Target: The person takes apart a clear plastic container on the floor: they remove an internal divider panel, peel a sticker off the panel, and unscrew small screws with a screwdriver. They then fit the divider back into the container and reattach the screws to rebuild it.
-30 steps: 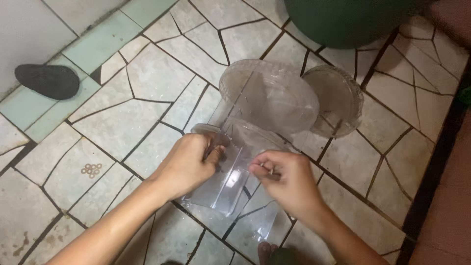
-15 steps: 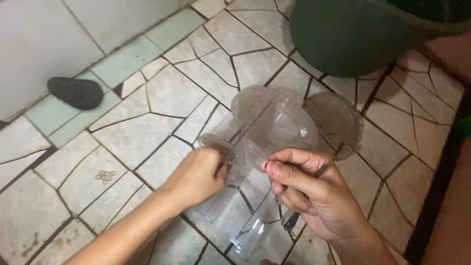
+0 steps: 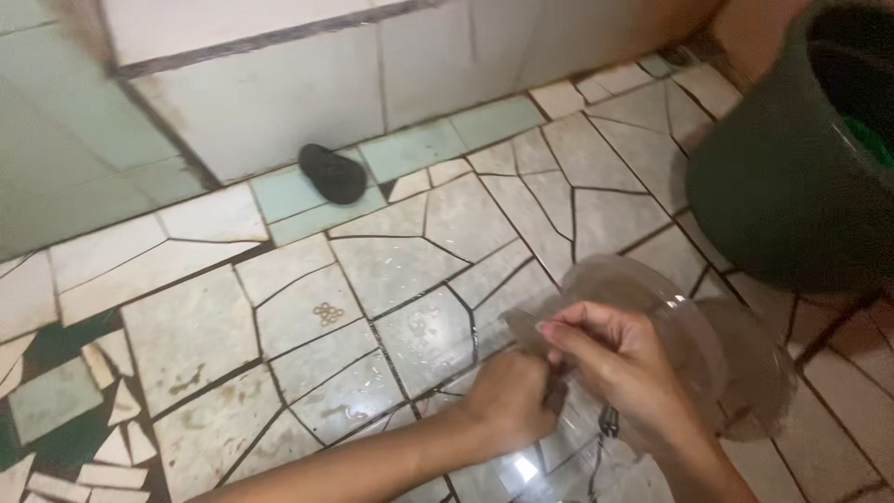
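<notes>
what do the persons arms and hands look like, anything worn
Both arms are bare as far as they show: no sleeves, gloves, watch or rings visible. The left hand and right hand have short, plain nails. No markings show.

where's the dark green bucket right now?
Head view, top right corner: the bucket stands on the tiled floor, just above the clear plastic pieces that both hands work on.
</notes>
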